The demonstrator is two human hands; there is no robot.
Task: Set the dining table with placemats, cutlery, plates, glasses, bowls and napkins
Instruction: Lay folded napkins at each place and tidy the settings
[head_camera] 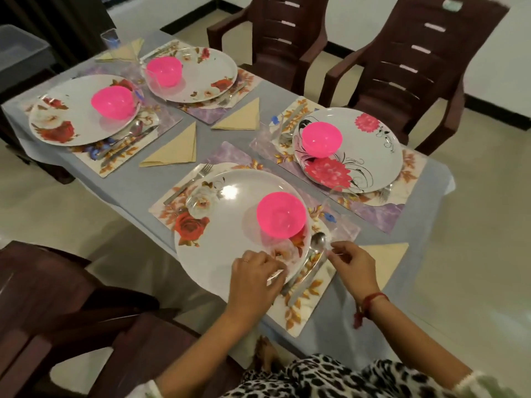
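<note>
The near plate (230, 239) lies on a floral placemat (304, 311) at the desk's (138, 191) near edge, with a pink bowl (280, 216) standing on its right half. The left hand (254, 274) rests on the plate's near-right rim with its fingers (275, 265) curled down. I cannot tell whether they grip the rim or a cutlery handle. The right hand (352, 262) is just beside the spoon (318, 242), thumb and forefinger drawn together in a pinch; what they hold, if anything, is too blurred to tell. A knife (309, 280) lies beside the spoon and a fork (195, 179) left of the plate. A clear glass (334, 222) right of the bowl bears a blue mark, unreadable.

The placemat's near corner reaches almost to the desk edge. The far-right placemat sits close to the right edge. Bare cloth runs between the settings, and two folded napkins lie in it.

There are four plates, four pink bowls, four placemats and four napkins; one napkin (385, 254) lies just right of the right hand. The other glasses are too faint to count. Two brown chairs (402, 67) stand across the desk, a third (57, 297) at the near left.
</note>
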